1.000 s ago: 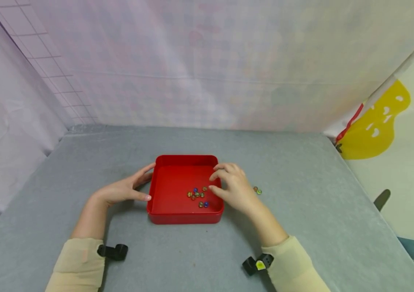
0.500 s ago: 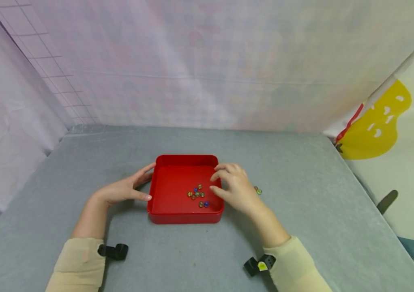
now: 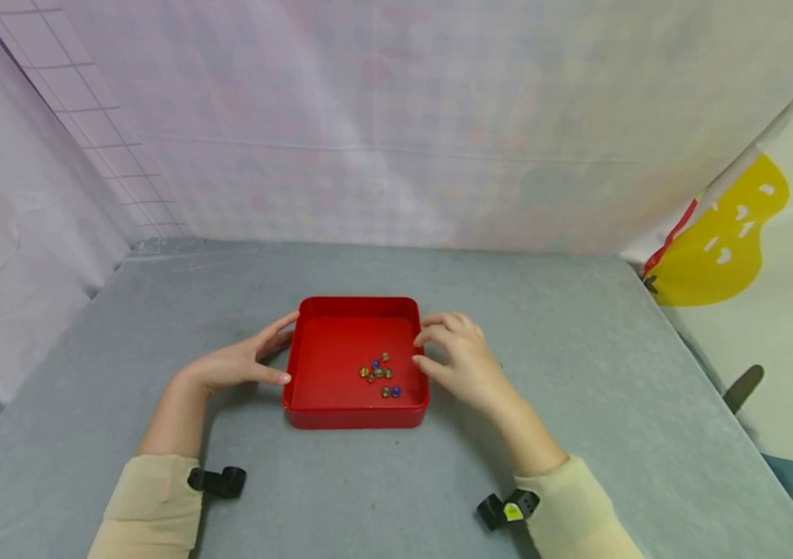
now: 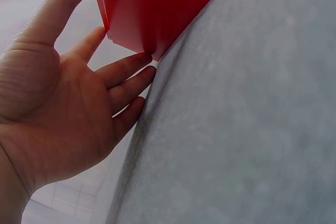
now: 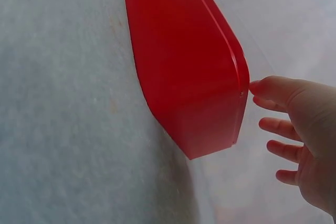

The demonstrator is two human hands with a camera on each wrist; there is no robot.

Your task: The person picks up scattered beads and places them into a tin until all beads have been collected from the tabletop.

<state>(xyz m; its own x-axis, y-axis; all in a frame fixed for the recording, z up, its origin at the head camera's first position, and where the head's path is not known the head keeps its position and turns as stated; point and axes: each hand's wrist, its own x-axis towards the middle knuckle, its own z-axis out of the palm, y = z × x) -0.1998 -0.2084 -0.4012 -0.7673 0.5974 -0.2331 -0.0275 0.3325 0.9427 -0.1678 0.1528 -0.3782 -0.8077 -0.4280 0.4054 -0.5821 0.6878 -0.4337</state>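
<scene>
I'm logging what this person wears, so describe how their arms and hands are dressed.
The left sleeve and right sleeve are plain pale beige. A black device sits by the left cuff, and a second black device by the right, with a bright yellow-green patch. The left hand and right hand show no gloves.

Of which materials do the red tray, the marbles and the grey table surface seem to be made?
Red tray: likely plastic, perhaps painted metal, semi-glossy; smooth walls with soft sheen.
Marbles: probably glass, shiny; small glints, though tiny here.
Grey table surface: perhaps velvety cloth, matte; mottled, without sharp reflections.
</scene>
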